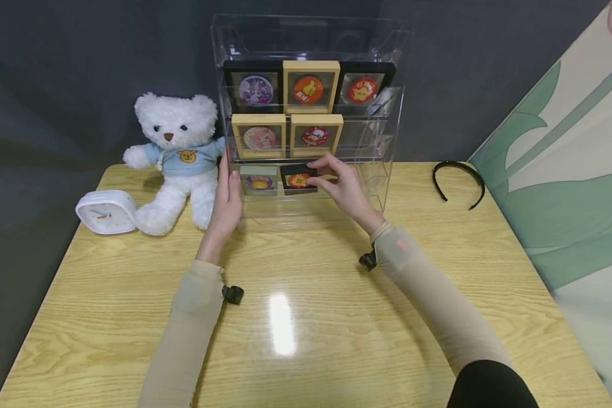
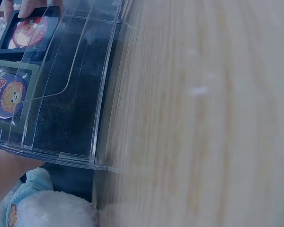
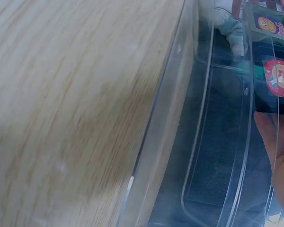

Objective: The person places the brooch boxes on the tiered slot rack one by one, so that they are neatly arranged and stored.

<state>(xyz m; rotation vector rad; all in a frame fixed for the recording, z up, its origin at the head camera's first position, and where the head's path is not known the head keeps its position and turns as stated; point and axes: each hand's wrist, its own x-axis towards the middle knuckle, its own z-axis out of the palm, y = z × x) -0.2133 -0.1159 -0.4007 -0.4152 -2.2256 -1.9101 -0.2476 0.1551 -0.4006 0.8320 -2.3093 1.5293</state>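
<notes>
A clear acrylic tiered rack (image 1: 387, 170) stands at the back of the wooden table (image 1: 306, 317), with framed round badges on its shelves. My right hand (image 1: 336, 184) pinches a small black-framed badge (image 1: 298, 178) at the lowest shelf, beside a green-framed badge (image 1: 259, 181). The left hand (image 1: 228, 198) rests flat against the rack's left side with fingers straight. In the left wrist view the black frame (image 2: 31, 33) and the green frame (image 2: 9, 94) show behind the rack's clear front wall (image 2: 85, 94). The right wrist view shows the black frame (image 3: 277, 78) above my fingers (image 3: 274, 137).
A white teddy bear (image 1: 175, 153) in a blue shirt sits left of the rack, with a small white clock (image 1: 106, 211) beside it. A black headband (image 1: 459, 181) lies at the back right. A dark wall stands behind the table.
</notes>
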